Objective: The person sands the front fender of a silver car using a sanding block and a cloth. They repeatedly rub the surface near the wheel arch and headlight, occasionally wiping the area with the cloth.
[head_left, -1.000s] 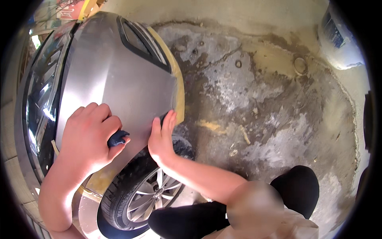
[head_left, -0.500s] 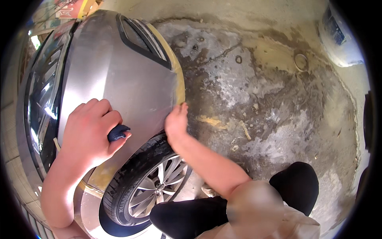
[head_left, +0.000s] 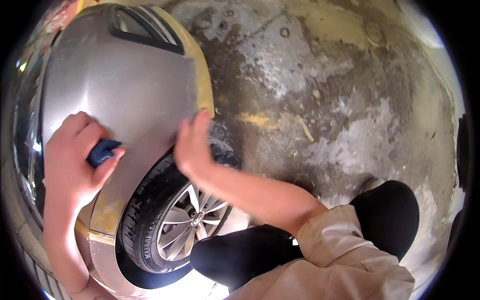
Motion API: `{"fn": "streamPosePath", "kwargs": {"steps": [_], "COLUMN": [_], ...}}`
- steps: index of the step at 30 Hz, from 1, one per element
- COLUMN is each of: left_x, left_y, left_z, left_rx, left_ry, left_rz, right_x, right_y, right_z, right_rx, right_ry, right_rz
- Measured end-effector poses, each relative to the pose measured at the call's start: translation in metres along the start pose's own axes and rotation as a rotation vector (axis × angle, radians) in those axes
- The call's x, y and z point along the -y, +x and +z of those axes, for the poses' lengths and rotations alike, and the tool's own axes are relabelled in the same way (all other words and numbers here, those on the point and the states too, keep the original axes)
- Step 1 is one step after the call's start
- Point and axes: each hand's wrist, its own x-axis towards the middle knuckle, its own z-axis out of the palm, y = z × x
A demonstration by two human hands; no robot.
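A dark blue bunched-up cloth (head_left: 103, 152) sticks out between the thumb and fingers of my left hand (head_left: 75, 155), which is closed around it. That hand is over the grey car body panel (head_left: 125, 85), above and left of the wheel. My right hand (head_left: 191, 145) is at the panel's edge, just above the tire (head_left: 145, 210). Its fingers are stretched out, with the tips by the yellow masking strip (head_left: 201, 82) along the panel's right side; nothing shows in it. Slight motion blur softens the right hand.
The spoked alloy wheel (head_left: 197, 218) stands close in front of my dark-clad knee (head_left: 245, 257). A dark-framed lamp (head_left: 135, 25) is set in the far end of the panel. Stained concrete floor (head_left: 350, 140) lies to the right, with a ring mark (head_left: 375, 34) and a pale bucket-like object (head_left: 422, 22) at the far right.
The view has shifted, so the car sits further left and higher in it. My right hand's fingers have spread and lifted along the panel edge. The left hand still grips the cloth.
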Motion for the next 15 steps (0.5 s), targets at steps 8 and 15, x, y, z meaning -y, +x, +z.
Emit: {"fn": "streamPosePath", "kwargs": {"steps": [8,15], "left_x": [-0.003,0.000], "left_y": [0.003,-0.003], "left_z": [0.009,0.008], "left_rx": [0.007,0.039], "left_ry": [0.042,0.049], "left_rz": [0.040,0.020], "right_x": [-0.008,0.010], "right_y": [0.048,-0.019], "right_z": [-0.031,-0.005], "right_rx": [-0.102,0.021], "right_ry": [0.012,-0.024], "right_rz": [0.191,0.044]}}
